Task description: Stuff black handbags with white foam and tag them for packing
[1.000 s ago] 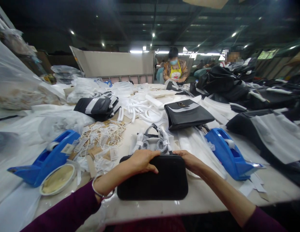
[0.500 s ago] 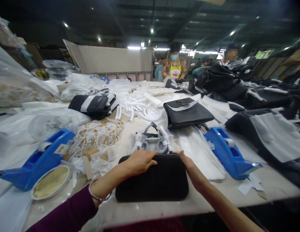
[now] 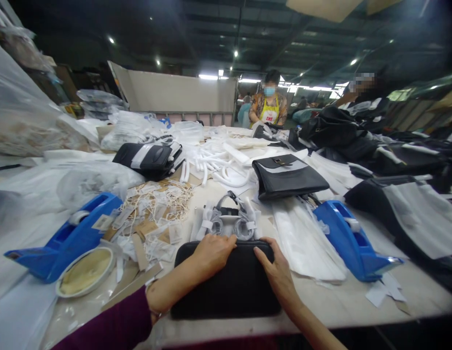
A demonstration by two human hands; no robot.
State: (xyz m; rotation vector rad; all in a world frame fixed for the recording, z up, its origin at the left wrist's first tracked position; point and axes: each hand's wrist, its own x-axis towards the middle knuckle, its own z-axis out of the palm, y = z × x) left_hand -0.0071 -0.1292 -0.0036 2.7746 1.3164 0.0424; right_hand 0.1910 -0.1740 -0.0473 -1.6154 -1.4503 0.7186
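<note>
A black handbag (image 3: 226, 291) with rounded corners lies at the table's front edge before me. Its handle parts, wrapped in clear film and white foam (image 3: 229, 218), stick out beyond its far edge. My left hand (image 3: 213, 250) is closed over that far edge near the middle, fingertips by the zipper line. At the far right corner, my right hand (image 3: 271, 257) grips the edge with the thumb on the near face and fingers over the top. The fingertips of both hands are partly hidden behind the edge.
Blue tape dispensers stand left (image 3: 73, 238) and right (image 3: 352, 240). Beside the left one are a round tub (image 3: 85, 272) and a heap of stringed tags (image 3: 156, 209). A black flap bag (image 3: 287, 177), white foam sheets (image 3: 306, 243) and piled black bags (image 3: 335, 131) lie farther back. A masked person (image 3: 269, 107) works opposite.
My right hand has shifted from the bag's right corner onto its top edge, thumb now over the face. My left hand stays on the edge. The camera view has shifted slightly.
</note>
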